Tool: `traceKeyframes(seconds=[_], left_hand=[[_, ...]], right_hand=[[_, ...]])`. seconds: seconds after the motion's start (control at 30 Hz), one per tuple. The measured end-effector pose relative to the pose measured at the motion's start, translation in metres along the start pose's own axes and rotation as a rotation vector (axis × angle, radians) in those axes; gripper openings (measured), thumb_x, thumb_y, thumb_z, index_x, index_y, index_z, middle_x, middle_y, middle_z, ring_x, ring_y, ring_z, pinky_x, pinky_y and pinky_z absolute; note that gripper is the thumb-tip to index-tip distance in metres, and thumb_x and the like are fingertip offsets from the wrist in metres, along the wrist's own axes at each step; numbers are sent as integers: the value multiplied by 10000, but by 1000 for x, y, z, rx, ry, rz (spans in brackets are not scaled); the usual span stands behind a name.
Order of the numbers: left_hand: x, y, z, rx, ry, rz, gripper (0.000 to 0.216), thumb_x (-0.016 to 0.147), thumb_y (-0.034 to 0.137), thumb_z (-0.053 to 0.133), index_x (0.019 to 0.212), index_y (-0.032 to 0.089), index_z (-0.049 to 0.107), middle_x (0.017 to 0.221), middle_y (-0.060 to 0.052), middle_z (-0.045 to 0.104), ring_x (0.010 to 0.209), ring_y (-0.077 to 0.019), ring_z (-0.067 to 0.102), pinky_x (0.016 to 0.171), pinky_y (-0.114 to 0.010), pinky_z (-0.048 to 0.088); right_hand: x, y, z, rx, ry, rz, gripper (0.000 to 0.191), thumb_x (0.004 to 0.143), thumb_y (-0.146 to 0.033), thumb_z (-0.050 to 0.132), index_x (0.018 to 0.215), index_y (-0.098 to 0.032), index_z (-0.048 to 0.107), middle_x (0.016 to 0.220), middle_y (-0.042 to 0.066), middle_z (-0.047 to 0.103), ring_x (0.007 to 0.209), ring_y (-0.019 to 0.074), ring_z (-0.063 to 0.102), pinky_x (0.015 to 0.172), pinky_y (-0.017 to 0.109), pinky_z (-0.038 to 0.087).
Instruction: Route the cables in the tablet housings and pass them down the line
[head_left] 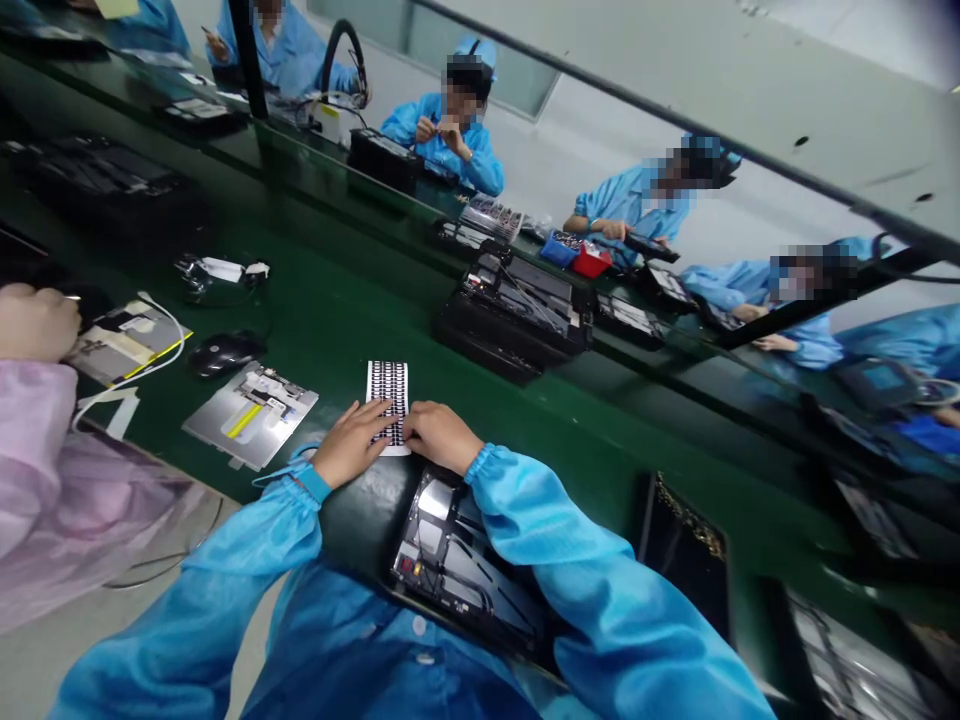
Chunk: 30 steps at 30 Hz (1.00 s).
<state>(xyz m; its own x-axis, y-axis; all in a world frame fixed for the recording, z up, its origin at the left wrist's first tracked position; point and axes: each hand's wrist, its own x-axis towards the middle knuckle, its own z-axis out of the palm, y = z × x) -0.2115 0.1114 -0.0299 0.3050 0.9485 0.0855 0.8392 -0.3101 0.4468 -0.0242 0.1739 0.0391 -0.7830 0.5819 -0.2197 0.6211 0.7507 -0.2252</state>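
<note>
**Sticker sheet [388,380] getting handled, gadget [469,570] sitting open**

So the left hand [352,440] is lying flat, fingers spread over the sheet's lower part, while the right hand [442,437] is bunching up at its right edge; can't tell if it's pinching anything. The sheet is lying on the tabletop [315,315], just past the gadget at the near edge. Progress-wise, the visible rows are looking mostly full and the gadget is showing its insides, so it's seeming unfinished. A metal panel [255,415] and mouse [221,353] are sitting left, a black box [491,340] toward the far edge. Nothing's blocking the sheet, but the right sleeve [555,520] is hiding some gadget.
</note>
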Motion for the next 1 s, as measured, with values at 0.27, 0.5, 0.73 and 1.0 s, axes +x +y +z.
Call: traceKeyframes(seconds=[0.27,0.5,0.73,1.0], left_hand=[[2,3,2,-16,2,-4,443,979,354,484,1402,247,562,1585,-73,437,1494,-265,362,1244,-550,234],[9,-4,5,17,33,24,482,987,432,453,1420,235,535,1585,-90,433,1483,-301,378,1235,-587,236],[2,19,-14,-1,350,204,310,1017,392,504,1278,275,624,1467,-12,576,1397,-276,496,1226,-597,278],[-78,109,-4,56,-1,545,658,885,503,677,1467,259,490,1591,-121,416,1495,-416,311,1162,-680,349]], right_hand=[[7,0,3,-22,-87,-15,170,938,-146,580,949,-138,750,1069,120,705,1019,227,624,903,321,444],[9,7,-21,92,-62,-1,148,996,-156,518,1018,-118,659,1102,113,671,1039,190,596,945,308,449],[-148,-8,-49,563,464,-27,106,1016,-213,486,927,-227,540,992,43,575,984,176,573,904,343,514],[-270,-59,52,682,568,348,93,980,-157,551,982,-250,554,1032,57,590,1007,195,613,847,328,534]])
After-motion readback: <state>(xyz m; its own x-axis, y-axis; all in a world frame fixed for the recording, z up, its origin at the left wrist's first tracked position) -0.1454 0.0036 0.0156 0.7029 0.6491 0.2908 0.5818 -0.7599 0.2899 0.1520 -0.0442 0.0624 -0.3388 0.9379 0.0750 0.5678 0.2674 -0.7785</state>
